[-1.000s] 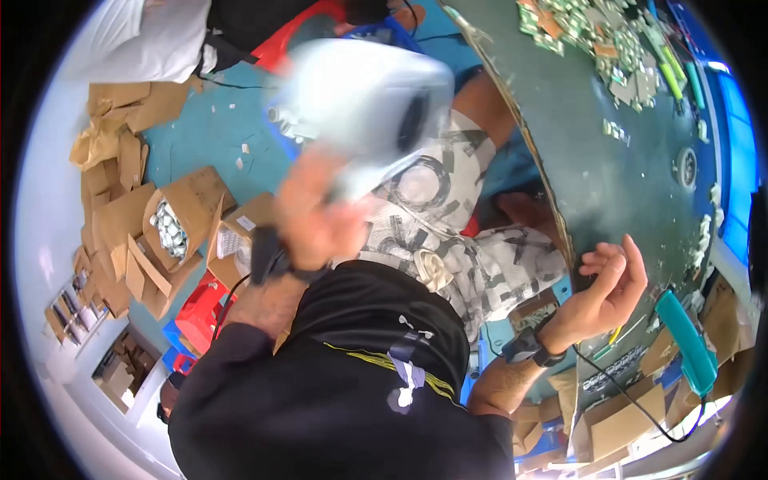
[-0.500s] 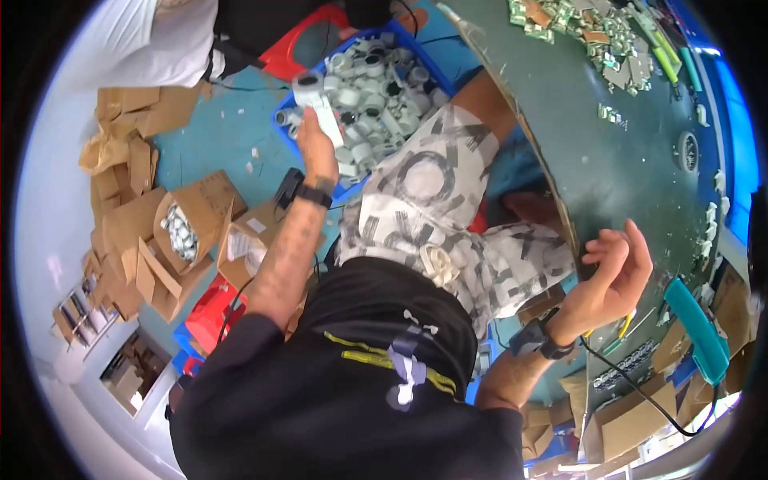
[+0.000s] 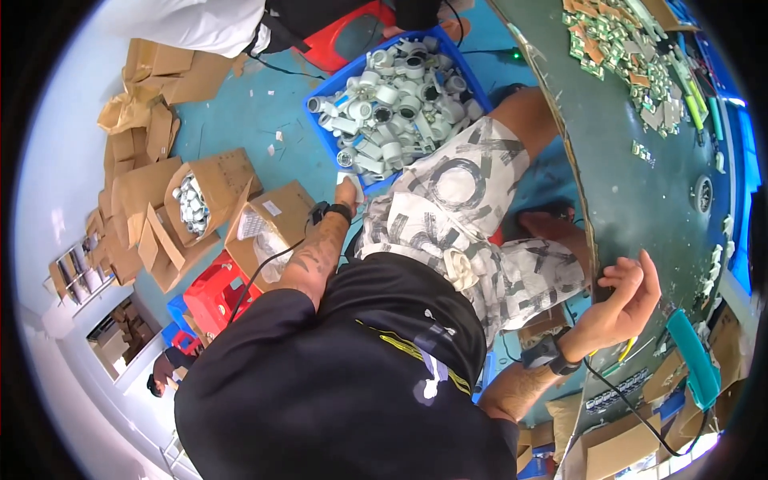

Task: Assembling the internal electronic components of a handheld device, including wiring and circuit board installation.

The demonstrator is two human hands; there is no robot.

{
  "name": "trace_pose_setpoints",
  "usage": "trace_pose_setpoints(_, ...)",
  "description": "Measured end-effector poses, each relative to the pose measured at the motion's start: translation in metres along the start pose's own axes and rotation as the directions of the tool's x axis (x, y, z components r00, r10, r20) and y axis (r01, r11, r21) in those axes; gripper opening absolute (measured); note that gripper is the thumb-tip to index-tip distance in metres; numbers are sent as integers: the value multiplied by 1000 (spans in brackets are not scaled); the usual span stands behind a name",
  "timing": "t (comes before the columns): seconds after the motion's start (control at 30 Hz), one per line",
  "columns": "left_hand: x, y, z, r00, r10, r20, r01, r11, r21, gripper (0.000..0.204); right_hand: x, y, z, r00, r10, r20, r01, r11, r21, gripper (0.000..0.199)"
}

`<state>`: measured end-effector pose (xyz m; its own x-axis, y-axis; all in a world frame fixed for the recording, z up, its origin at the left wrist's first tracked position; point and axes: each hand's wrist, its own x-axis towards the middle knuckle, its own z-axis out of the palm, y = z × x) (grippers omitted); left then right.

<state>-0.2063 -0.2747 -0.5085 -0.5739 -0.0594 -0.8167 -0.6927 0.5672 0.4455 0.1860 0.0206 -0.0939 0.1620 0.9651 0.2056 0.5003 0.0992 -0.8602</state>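
Next to the near left corner of the blue crate [image 3: 322,142], my left hand [image 3: 346,194] is closed on a white plastic camera housing [image 3: 354,186]. Only a small part of the housing shows past my fingers. Many white camera housings [image 3: 384,120] with round dark openings are heaped in the crate. Over the edge of the dark green table [image 3: 640,200], my right hand [image 3: 614,308] holds nothing, its fingers loosely bent and apart. A teal hand tool [image 3: 694,360] with a black cord lies on the table nearby.
Small green circuit boards [image 3: 624,56] are piled at the table's far end. Left of me stand cardboard boxes, one holding white parts [image 3: 192,206], and a red stool [image 3: 218,296]. Another person's white sleeve [image 3: 192,24] shows at the upper left.
My left hand has come down and toward me, from over the crate to beside its near corner, with the housing still in it. My right hand looks much the same.
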Motion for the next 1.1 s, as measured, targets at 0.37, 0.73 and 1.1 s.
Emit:
trace_pose_setpoints(0.37,45,14,-11,995,-86,-46,84,995,-47,61,2,-5,1,999,34,-20,-35,999,-19,27)
trace_pose_setpoints(0.73,5,38,4,994,-85,70,77,991,111,62,2,-4,1,998,32,-60,-33,999,-13,29)
trace_pose_setpoints(1.1,42,-5,10,567,-18,823,-779,-336,529,33,1,-4,-1,997,64,-50,-63,998,20,30)
